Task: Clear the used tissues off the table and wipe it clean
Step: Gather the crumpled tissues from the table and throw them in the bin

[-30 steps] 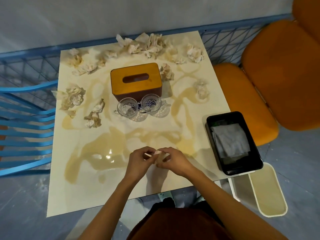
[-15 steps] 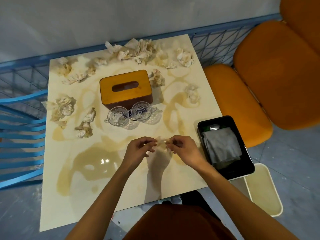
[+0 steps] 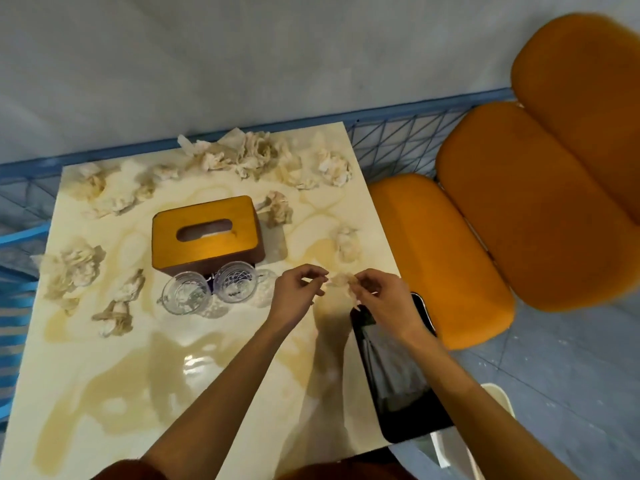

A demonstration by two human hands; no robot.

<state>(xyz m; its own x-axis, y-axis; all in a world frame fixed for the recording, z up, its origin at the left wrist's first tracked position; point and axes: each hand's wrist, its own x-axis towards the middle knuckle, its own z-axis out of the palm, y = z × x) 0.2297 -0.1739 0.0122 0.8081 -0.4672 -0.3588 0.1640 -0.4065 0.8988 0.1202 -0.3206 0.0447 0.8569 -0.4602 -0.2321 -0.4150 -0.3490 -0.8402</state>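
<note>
My right hand (image 3: 379,294) pinches a small crumpled tissue (image 3: 341,280) above the cream table (image 3: 114,393), near its right edge. My left hand (image 3: 298,292) hovers just left of the tissue with fingers curled; whether it still touches the tissue I cannot tell. Several used tissues lie along the far edge (image 3: 256,155), at the left (image 3: 74,268), and one at the right (image 3: 346,242). Brownish liquid stains (image 3: 138,375) spread over the tabletop. A grey cloth (image 3: 391,368) lies in a black tray (image 3: 415,427) at the right edge.
A wooden tissue box (image 3: 207,233) stands mid-table with two glass cups (image 3: 211,289) in front of it. Orange cushioned seats (image 3: 485,244) are to the right, a white bin (image 3: 498,403) sits below the tray, and blue railing (image 3: 17,258) runs left and behind.
Both hands have risen and moved right and farther away with the small tissue, from the table's near middle to beside the glass cups. The camera has tilted upward.
</note>
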